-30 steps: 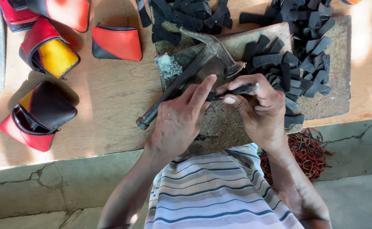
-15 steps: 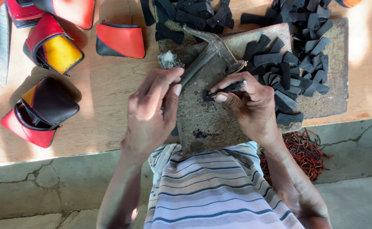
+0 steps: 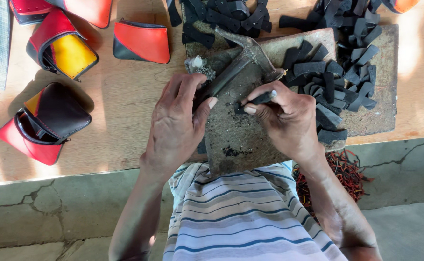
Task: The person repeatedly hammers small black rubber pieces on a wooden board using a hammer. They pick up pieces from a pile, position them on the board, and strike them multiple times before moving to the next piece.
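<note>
My left hand (image 3: 176, 123) is wrapped over the handle of a metal hammer (image 3: 248, 53). The hammer lies slantwise on a worn grey stone slab (image 3: 236, 140), its head pointing up and right. My right hand (image 3: 287, 118) pinches a small black rubber strip (image 3: 260, 99) between thumb and fingers and holds it down on the slab, just right of the hammer handle. The two hands are close together, a thumb's width apart.
Several cut black strips (image 3: 340, 72) are heaped on the slab's right side, and more lie at the top (image 3: 221, 14). Red, yellow and black pouches (image 3: 52, 121) (image 3: 142, 42) (image 3: 62, 50) sit on the wooden board (image 3: 120, 106) to the left. Red scraps (image 3: 345, 169) lie below the board's edge.
My left hand has let go of the strip, slid left off the slab's middle and closed over the hammer handle. My right hand stays put, holding the strip.
</note>
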